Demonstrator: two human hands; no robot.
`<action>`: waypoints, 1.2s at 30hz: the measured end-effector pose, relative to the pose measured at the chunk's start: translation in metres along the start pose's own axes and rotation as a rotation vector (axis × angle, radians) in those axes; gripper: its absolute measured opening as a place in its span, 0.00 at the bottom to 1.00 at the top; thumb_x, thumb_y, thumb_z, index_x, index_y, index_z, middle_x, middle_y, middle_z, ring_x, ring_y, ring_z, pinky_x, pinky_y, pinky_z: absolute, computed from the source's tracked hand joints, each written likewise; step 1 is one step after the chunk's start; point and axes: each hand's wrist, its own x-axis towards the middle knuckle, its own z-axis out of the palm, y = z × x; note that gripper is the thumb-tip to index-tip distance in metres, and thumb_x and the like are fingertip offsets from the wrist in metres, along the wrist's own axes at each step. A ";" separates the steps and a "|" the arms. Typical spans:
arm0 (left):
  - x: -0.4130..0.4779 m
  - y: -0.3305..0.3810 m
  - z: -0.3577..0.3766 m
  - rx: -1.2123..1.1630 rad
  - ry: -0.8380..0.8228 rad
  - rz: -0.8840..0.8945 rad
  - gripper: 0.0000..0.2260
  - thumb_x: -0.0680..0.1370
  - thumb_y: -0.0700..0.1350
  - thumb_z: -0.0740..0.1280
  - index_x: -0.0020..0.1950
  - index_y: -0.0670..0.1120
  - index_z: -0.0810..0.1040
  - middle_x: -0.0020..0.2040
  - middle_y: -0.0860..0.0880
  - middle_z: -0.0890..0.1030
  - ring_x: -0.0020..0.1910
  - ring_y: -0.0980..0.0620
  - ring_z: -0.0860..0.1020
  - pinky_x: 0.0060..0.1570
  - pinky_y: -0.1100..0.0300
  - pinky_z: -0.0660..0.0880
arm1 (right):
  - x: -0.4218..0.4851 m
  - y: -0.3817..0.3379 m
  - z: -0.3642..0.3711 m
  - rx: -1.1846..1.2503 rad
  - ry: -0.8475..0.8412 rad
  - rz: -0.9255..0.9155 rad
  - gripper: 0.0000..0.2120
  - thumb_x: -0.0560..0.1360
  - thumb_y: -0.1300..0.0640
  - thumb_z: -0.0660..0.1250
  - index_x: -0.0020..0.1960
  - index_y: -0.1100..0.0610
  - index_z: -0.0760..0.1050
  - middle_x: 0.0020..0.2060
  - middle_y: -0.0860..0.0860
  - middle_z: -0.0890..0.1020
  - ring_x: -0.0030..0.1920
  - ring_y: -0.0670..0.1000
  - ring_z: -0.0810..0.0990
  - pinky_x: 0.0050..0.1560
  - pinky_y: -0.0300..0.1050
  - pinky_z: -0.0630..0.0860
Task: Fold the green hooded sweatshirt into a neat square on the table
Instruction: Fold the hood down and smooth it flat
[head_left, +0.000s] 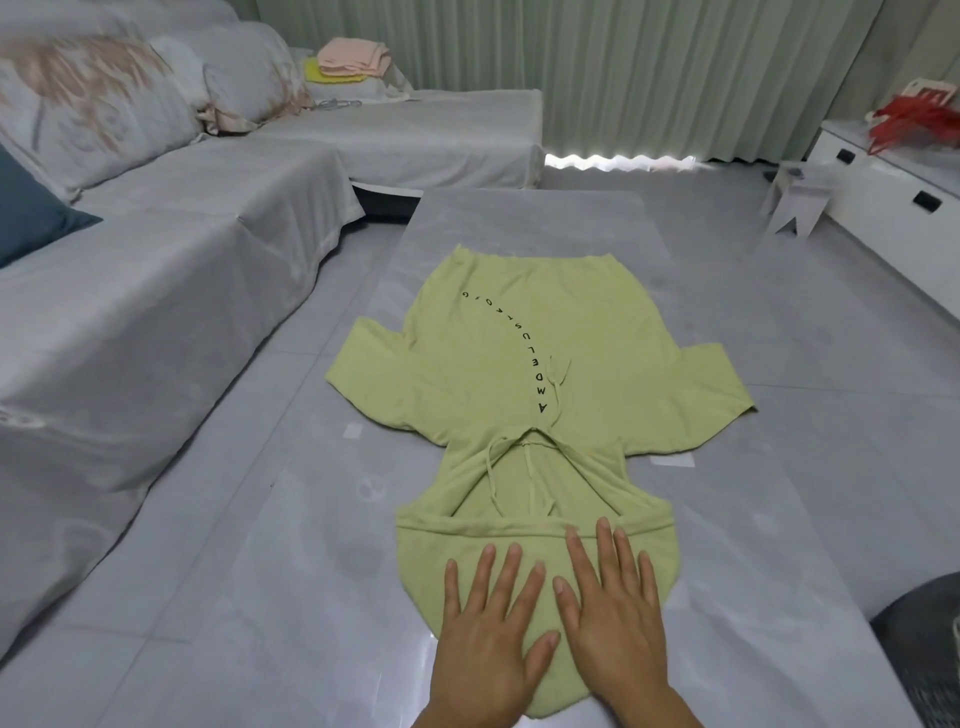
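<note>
The green hooded sweatshirt (524, 364) lies flat and face up on the grey table (291, 545), hem at the far end, hood toward me. Both short sleeves are spread out sideways. Black letters curve down its front, and the drawstrings trail over the chest and into the hood opening. My left hand (485, 634) and my right hand (608, 618) rest palm down, side by side, on the hood (421, 561) at the near end. The fingers of both are spread and hold nothing.
A grey covered sofa (156, 270) runs along the left, with cushions and a stack of folded pink and yellow cloths (348, 62) at its far end. A white cabinet (893, 208) with a red bag stands at the right. A dark round object (924, 634) sits by the table's near right corner.
</note>
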 end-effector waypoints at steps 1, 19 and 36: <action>0.000 -0.001 0.001 0.008 -0.006 0.003 0.26 0.77 0.63 0.49 0.69 0.52 0.69 0.70 0.48 0.71 0.72 0.45 0.60 0.64 0.38 0.57 | 0.000 0.000 0.001 0.006 -0.008 0.007 0.28 0.78 0.40 0.39 0.70 0.51 0.62 0.70 0.57 0.66 0.76 0.50 0.44 0.71 0.50 0.45; -0.037 -0.013 -0.015 -0.146 -0.023 -0.006 0.31 0.75 0.67 0.50 0.68 0.48 0.68 0.70 0.46 0.69 0.72 0.53 0.56 0.70 0.51 0.48 | -0.024 -0.018 -0.006 0.043 -0.084 -0.039 0.27 0.79 0.42 0.37 0.72 0.51 0.59 0.68 0.56 0.71 0.74 0.44 0.38 0.71 0.49 0.45; 0.043 -0.036 -0.077 -0.725 0.263 -0.395 0.07 0.69 0.42 0.69 0.46 0.49 0.76 0.38 0.53 0.76 0.34 0.57 0.72 0.36 0.70 0.67 | 0.008 -0.060 -0.001 0.165 -0.151 -0.199 0.25 0.79 0.46 0.44 0.68 0.54 0.68 0.69 0.53 0.71 0.70 0.48 0.60 0.70 0.47 0.49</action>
